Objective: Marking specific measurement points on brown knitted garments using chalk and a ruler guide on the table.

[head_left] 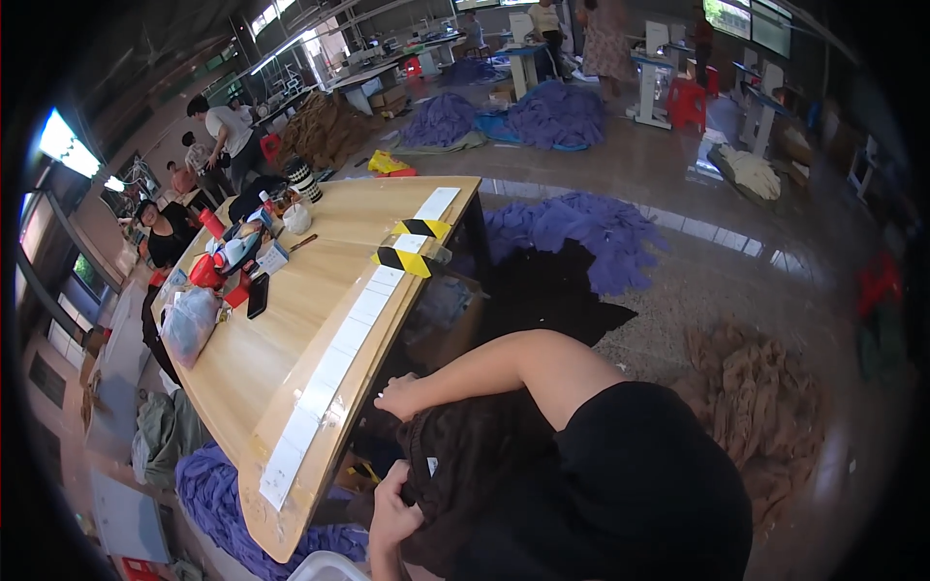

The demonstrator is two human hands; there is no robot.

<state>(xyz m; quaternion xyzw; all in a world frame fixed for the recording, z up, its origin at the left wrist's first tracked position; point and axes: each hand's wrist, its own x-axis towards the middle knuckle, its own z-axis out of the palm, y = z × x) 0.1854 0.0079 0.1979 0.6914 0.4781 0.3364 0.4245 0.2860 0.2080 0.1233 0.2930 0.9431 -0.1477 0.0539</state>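
A dark brown garment (450, 441) is bunched in front of me, beside the table's edge, with a small white label (432, 466) on it. My left hand (392, 508) is closed on its near side, the thumb lying along the cloth. My right hand (399, 398) is closed at the garment's far upper edge, close under the tabletop. A small white bit shows at the right fingertips; whether it is a thread, a tag or a nail, I cannot tell. My bent right arm reaches across from the black sleeve.
The wooden table (320, 281) carries a white marked strip (339, 358), yellow-black tape (402, 260), a phone (258, 295) and a plastic bag (190, 324). Purple cloth (581, 232) and brown cloth (751, 407) lie on the floor. A white bin (329, 567) stands below. People work farther off.
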